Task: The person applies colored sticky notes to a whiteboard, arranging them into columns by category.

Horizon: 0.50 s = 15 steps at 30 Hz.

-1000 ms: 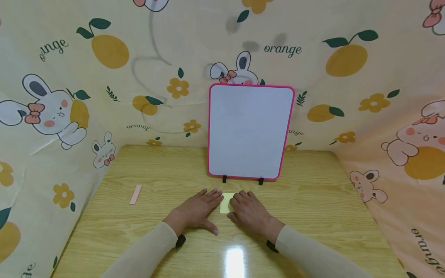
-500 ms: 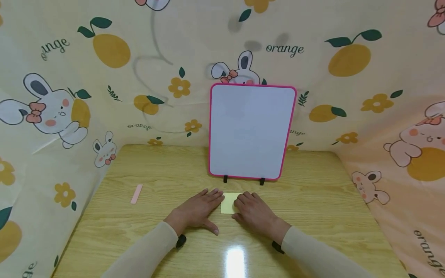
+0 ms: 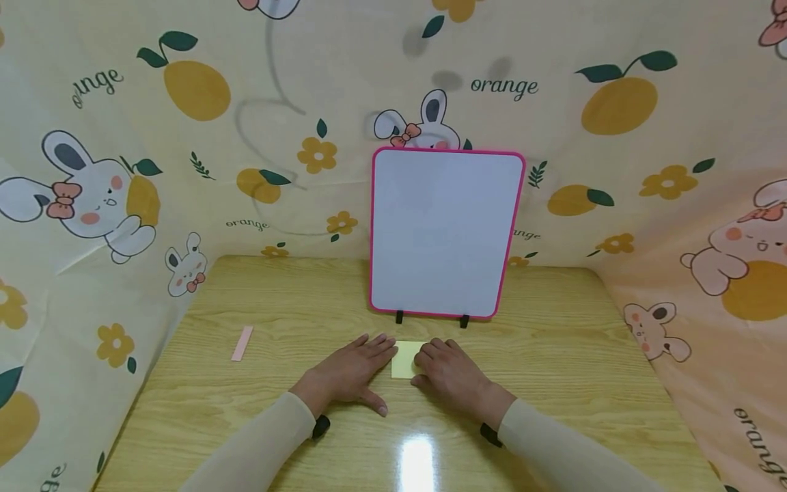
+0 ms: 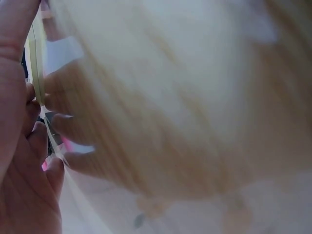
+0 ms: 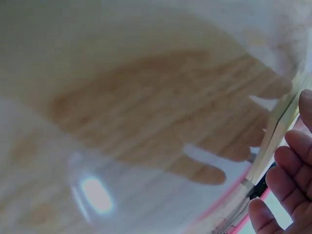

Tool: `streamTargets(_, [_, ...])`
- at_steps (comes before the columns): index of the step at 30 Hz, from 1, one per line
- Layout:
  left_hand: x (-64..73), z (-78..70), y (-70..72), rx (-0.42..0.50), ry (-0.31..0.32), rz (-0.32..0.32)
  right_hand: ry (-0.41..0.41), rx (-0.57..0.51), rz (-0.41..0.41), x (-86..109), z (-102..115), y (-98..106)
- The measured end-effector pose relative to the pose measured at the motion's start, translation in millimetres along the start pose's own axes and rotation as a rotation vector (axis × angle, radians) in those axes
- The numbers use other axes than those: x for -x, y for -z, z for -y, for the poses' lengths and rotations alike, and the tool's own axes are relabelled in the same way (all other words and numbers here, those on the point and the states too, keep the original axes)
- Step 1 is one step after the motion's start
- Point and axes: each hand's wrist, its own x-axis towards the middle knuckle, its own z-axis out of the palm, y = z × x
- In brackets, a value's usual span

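A pale-yellow square sticky note (image 3: 404,360) lies on the wooden table (image 3: 295,307) between my two hands. My left hand (image 3: 350,369) rests palm down on the table, fingers extended, its fingertips touching the note's left edge. On the other side, my right hand (image 3: 451,376) grips the right edge with bent fingers, which cover part of the note. Its thumb tip sits by the bottom right corner. In the right wrist view the bent fingers (image 5: 295,173) show beside the yellow edge (image 5: 278,126). How firmly the fingertips hold is hidden.
A white board (image 3: 445,232) with a pink frame stands upright on small black feet just behind the note. Farther left, a narrow pink paper strip (image 3: 242,343) lies on the table. Patterned cloth (image 3: 295,89) encloses the back and sides.
My right hand has slid a little to the right across the note and then stopped, uncovering more of its yellow surface. The left hand has stayed in place.
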Motion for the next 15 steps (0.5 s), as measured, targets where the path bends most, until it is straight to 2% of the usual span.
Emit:
streamTargets(4, [-0.3,0.4,-0.5,0.012,0.000,-0.001,0.004,-0.017,0.016,-1.0,-2.2,1.3])
streamTargets(7, [-0.6,0.3,-0.2,0.015,-0.004,-0.002,0.032,0.009,-0.004,-2.0,-4.0,2.2])
streamTargets(15, [-0.6,-0.6,1.4,0.023,-0.004,0.002,0.109,0.139,-0.089,-6.0,-2.7,4.5])
